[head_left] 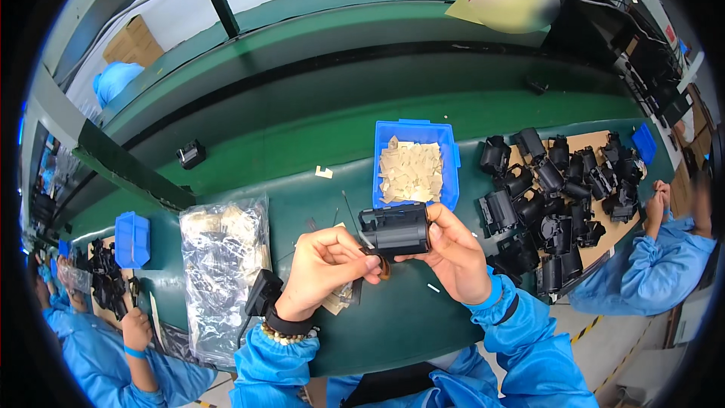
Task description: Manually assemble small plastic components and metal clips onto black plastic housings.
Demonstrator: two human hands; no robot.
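Over the near part of the green table, my right hand (458, 255) grips the right end of a black plastic housing (394, 230), thumb and fingers closed round it. The housing lies sideways, with an open frame along its top. At its lower left edge my left hand (326, 266) is closed in a pinch. Thin dark strands (349, 210) stick up near those fingertips; whether the pinch holds them I cannot tell. A small brown piece (385, 269) shows just under the housing. Pale paper pieces (337, 301) lie partly hidden beneath my left hand.
A blue bin (455, 181) of beige pieces stands beyond my hands. Many black housings (557, 236) are piled on cardboard at the right, near a co-worker (642, 261). A clear plastic bag (223, 310) lies left; another co-worker (113, 344) sits beyond it. A green post (128, 174) rises at left.
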